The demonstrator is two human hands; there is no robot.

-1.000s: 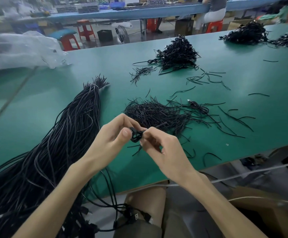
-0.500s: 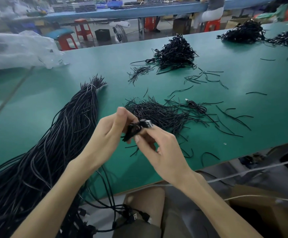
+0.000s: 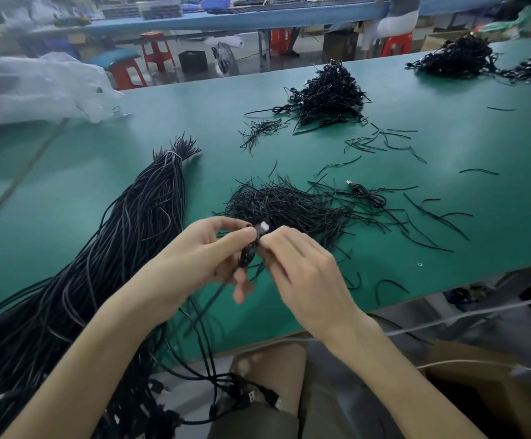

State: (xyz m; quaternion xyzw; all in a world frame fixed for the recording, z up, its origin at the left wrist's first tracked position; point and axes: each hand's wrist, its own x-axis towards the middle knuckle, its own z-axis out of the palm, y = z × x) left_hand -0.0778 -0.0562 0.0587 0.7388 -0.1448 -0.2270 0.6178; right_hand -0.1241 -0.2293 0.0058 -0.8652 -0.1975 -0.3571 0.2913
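Note:
My left hand (image 3: 194,255) and my right hand (image 3: 302,267) meet over the near part of the green table (image 3: 68,198). Between them they pinch a small coiled black cable (image 3: 247,253) whose silver plug tip (image 3: 262,227) sticks up above the fingers. A thin black tail hangs down from the coil toward the table edge. Just behind the hands lies a loose pile of black twist ties (image 3: 283,207).
A thick bundle of long black cables (image 3: 115,248) runs along the left and spills off the near edge. One coiled cable (image 3: 368,194) lies right of the ties. Heaps of coiled cables (image 3: 327,96) sit farther back, clear plastic bags (image 3: 36,87) at far left.
Both hands have shifted slightly away from me. The coil has been turned between the fingers, and the plug tip now shows on top.

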